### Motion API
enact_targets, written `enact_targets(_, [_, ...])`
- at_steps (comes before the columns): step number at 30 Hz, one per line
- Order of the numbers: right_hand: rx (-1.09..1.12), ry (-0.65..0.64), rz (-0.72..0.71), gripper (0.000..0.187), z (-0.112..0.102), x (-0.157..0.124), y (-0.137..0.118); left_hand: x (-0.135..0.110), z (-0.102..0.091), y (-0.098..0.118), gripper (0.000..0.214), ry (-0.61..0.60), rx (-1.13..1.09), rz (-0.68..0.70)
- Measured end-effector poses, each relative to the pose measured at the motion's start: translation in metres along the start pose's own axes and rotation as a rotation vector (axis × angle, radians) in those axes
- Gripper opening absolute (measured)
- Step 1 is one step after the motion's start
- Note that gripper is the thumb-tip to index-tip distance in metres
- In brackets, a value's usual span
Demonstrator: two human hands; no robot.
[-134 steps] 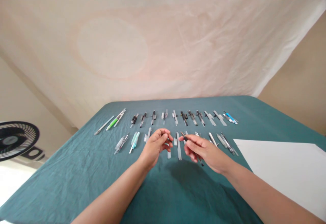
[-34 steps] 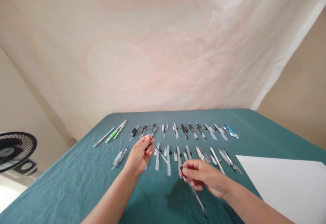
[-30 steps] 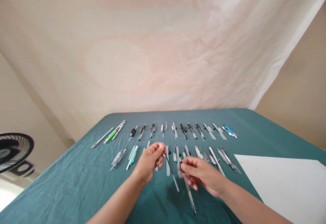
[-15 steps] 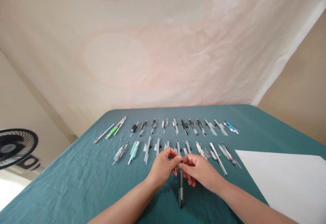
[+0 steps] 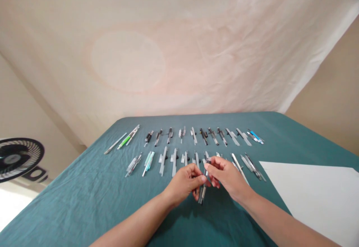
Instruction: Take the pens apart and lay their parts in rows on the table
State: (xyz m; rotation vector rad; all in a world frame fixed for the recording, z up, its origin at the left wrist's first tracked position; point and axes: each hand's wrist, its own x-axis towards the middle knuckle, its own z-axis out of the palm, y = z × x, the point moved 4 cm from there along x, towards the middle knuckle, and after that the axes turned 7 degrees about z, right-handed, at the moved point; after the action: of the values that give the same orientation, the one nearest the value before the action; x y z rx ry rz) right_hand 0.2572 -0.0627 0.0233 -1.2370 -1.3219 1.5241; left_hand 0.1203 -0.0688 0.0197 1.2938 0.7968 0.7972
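Observation:
Between both hands is a slim pen (image 5: 202,194) with a clear barrel and dark parts, tilted above the cloth. My left hand (image 5: 186,183) is closed round its middle, thumb on top. My right hand (image 5: 226,174) pinches its upper end, where a clear and dark piece shows between the fingers. Just beyond the hands lies a row of disassembled pens, among them a grey pen barrel (image 5: 174,162) and a white pen barrel (image 5: 237,162). The hands hide some parts of that row.
Farther back runs a second row of pens, with a green and white pen (image 5: 125,142) at left and a blue pen (image 5: 255,135) at right. White paper (image 5: 316,194) lies on the teal cloth (image 5: 84,202) at right. A black fan (image 5: 17,159) stands at far left.
The pen has gone from nearly upright to slanted, its lower end raised. My right hand has moved slightly up and right, and my left hand now grips lower on the barrel.

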Motion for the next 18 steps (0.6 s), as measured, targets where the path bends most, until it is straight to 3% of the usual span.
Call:
enact_targets(9, [-0.139,0.065,-0.083,0.029,0.002,-0.008,-0.013,-0.002,0.003,0.007,0.043,-0.09,0.034,-0.073])
enact_targets(13, [-0.136,0.02,-0.105,0.033,0.004,-0.009,-0.014,-0.005,0.005,0.014,0.044,-0.113,0.072,-0.076])
enact_targets(16, [-0.095,-0.012,-0.096,0.036,0.003,-0.008,-0.013,-0.006,-0.019,0.035,0.043,-0.05,0.195,-0.032])
enact_targets(18, [-0.101,-0.022,-0.087,0.039,0.002,-0.006,-0.012,-0.005,-0.06,0.059,0.042,0.079,0.349,0.007])
